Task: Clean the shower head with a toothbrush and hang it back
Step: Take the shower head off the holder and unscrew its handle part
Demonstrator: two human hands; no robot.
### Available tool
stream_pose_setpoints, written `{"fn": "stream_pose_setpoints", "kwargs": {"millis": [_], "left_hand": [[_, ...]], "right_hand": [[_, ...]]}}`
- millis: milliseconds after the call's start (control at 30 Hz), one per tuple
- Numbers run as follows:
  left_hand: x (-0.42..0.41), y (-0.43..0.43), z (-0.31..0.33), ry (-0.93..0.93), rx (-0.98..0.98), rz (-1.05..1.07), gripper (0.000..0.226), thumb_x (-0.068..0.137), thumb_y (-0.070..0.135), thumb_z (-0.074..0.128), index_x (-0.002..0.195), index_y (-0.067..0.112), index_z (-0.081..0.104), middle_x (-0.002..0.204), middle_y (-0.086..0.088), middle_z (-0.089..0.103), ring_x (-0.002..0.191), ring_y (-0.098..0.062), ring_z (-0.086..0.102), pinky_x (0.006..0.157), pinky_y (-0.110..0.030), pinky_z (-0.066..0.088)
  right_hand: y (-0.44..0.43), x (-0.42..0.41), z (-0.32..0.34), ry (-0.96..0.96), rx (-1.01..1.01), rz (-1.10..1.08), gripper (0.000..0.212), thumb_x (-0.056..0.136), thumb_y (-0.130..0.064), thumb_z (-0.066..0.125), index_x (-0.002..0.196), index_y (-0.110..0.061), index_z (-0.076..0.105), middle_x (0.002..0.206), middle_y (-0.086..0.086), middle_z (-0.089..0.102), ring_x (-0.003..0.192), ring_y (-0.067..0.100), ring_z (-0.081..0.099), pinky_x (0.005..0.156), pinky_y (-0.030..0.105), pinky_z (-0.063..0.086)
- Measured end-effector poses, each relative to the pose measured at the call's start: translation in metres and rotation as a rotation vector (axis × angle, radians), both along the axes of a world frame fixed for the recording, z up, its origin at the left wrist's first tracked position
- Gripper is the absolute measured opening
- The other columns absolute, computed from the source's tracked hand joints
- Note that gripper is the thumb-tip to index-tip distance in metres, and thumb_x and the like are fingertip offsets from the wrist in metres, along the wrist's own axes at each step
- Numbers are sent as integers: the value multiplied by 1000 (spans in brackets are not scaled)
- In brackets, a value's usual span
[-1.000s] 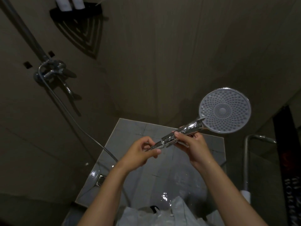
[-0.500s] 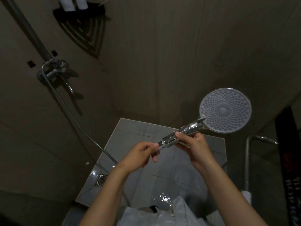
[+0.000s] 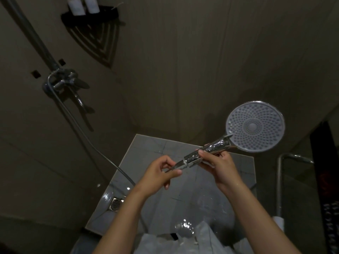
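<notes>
A round shower head (image 3: 255, 126) with a pale dotted spray face and a chrome handle (image 3: 207, 150) is held up at the right, its face turned toward me. My right hand (image 3: 221, 165) grips the handle from below, thumb on top. My left hand (image 3: 159, 174) pinches the hose nut at the lower end of the handle, where the chrome hose (image 3: 80, 129) joins. The hose runs left and up to the wall mixer (image 3: 63, 80). No toothbrush is in view.
A slide rail (image 3: 33, 35) rises from the mixer at the left. A black corner shelf (image 3: 88, 17) with two white bottles hangs at the top. Wet grey floor tiles with a drain (image 3: 116, 204) lie below. A chrome bar (image 3: 279, 180) stands at the right.
My left hand's fingers shifted around the hose nut at the handle's end. The shower head and right hand stayed nearly still.
</notes>
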State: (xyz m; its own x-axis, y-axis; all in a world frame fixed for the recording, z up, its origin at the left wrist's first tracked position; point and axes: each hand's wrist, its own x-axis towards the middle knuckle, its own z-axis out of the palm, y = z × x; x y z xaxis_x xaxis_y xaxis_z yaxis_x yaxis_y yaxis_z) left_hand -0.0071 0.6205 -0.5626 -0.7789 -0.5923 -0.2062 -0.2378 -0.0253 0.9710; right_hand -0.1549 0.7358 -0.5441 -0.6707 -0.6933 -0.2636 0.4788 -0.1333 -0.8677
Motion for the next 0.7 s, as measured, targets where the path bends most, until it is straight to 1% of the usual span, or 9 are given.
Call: {"fn": "stream_pose_setpoints", "kwargs": {"millis": [67, 200, 300, 400, 500, 567, 633, 700], "left_hand": [[0, 0, 0, -4, 5, -30, 15, 84, 3, 66, 83, 5, 51, 69, 1, 64, 32, -8, 42, 34, -16, 33], [0, -1, 1, -30, -5, -82, 10, 90, 9, 59, 81, 8, 54, 61, 1, 61, 35, -8, 43, 38, -16, 34], [-2, 1, 0, -49, -17, -111, 12, 93, 8, 54, 82, 7, 53, 55, 3, 55, 36, -6, 41, 38, -15, 33], [-4, 5, 0, -67, -12, -138, 17, 96, 8, 49, 80, 10, 51, 51, 5, 48, 36, -4, 38, 39, -14, 31], [-6, 7, 0, -104, 13, -135, 24, 99, 13, 42, 77, 10, 52, 48, 6, 43, 35, -3, 36, 39, -13, 30], [-6, 6, 1, -123, 47, -133, 32, 101, 21, 37, 76, 10, 54, 46, 8, 42, 35, -4, 35, 39, -14, 29], [-5, 5, 2, -130, 80, -140, 38, 101, 28, 35, 76, 9, 56, 46, 6, 45, 36, -6, 37, 40, -15, 30], [-4, 3, 4, -121, 80, -154, 33, 99, 29, 40, 82, 9, 60, 51, 2, 52, 36, -8, 38, 39, -16, 31]], "right_hand": [[0, 0, 0, 0, -1, -5, 19, 79, 6, 64, 83, -12, 57, 71, 1, 70, 69, 11, 68, 60, 25, 56], [1, -1, -1, 1, 4, -16, 20, 79, 6, 64, 83, -12, 56, 69, 0, 71, 67, 10, 68, 59, 25, 56], [1, -2, -2, 2, 10, -21, 20, 79, 6, 64, 82, -12, 57, 70, 0, 71, 67, 11, 69, 57, 24, 55], [1, -3, -3, 1, 24, -22, 18, 79, 5, 64, 84, -10, 58, 75, 5, 70, 72, 15, 68, 58, 24, 55], [2, -5, -4, 0, 32, -18, 17, 79, 5, 64, 87, -9, 58, 80, 8, 69, 74, 17, 66, 59, 24, 56], [1, -5, -3, -2, 28, -4, 19, 79, 5, 64, 91, -9, 58, 82, 9, 68, 75, 17, 66, 60, 25, 56], [1, -5, -3, 1, 24, 7, 20, 79, 4, 65, 93, -8, 58, 83, 9, 68, 76, 17, 66, 60, 25, 56], [1, -5, -4, 5, 26, 11, 22, 78, 4, 65, 94, -9, 58, 85, 10, 68, 77, 17, 66, 61, 25, 56]]}}
